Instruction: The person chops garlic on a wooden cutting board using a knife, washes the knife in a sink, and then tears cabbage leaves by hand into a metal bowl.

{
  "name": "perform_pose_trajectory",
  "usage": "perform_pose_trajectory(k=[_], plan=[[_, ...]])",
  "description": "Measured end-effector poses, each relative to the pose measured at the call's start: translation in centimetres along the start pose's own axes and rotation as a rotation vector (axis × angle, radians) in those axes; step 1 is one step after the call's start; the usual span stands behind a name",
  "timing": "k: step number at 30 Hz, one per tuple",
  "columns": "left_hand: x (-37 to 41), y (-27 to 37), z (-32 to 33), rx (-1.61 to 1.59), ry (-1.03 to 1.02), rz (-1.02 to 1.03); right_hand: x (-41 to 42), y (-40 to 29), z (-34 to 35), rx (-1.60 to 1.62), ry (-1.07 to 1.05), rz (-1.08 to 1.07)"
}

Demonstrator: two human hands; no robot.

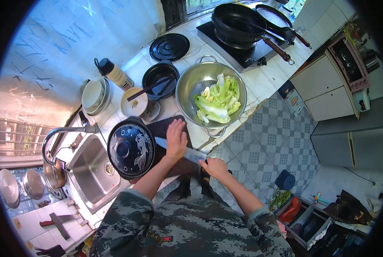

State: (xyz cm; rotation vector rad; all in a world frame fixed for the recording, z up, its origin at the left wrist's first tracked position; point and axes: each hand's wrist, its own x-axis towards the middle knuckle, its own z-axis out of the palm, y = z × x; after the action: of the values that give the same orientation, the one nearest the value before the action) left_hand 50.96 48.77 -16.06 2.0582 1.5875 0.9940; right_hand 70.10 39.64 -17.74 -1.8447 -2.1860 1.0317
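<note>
My right hand [215, 167] grips the dark handle of a knife. Its broad steel blade [193, 154] points left across a dark cutting board [161, 127]. Flat over the blade, my left hand [177, 139] has its fingers stretched out; whether the palm touches the steel I cannot tell. At the left end of the board stands a black lidded casserole pot [131, 148] with white line drawings. A two-handled steel basin [191, 75], holding pale green cabbage leaves [218, 99], is beyond my hands, by the counter edge.
Chopsticks [146, 90] lie across a cream bowl [129, 109] and a black pot [159, 72]. A black lid [169, 47] is behind them. A wok [238, 24] sits on the cooktop [207, 32], handle outward. The sink [95, 170] and faucet [63, 130] are left; a blue stool [284, 180] stands right.
</note>
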Motion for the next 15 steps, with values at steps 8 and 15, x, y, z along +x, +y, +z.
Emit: perform_pose_trajectory(k=[8,15], plan=[[-5.7,3.3,-4.2,-0.154,0.147,-0.394,-2.8,0.1,-0.4,1.26,-0.555,0.471],[-4.8,1.1,0.4,0.151,-0.078,-0.303,-3.4,-0.3,-1.1,1.128,-0.399,0.565]])
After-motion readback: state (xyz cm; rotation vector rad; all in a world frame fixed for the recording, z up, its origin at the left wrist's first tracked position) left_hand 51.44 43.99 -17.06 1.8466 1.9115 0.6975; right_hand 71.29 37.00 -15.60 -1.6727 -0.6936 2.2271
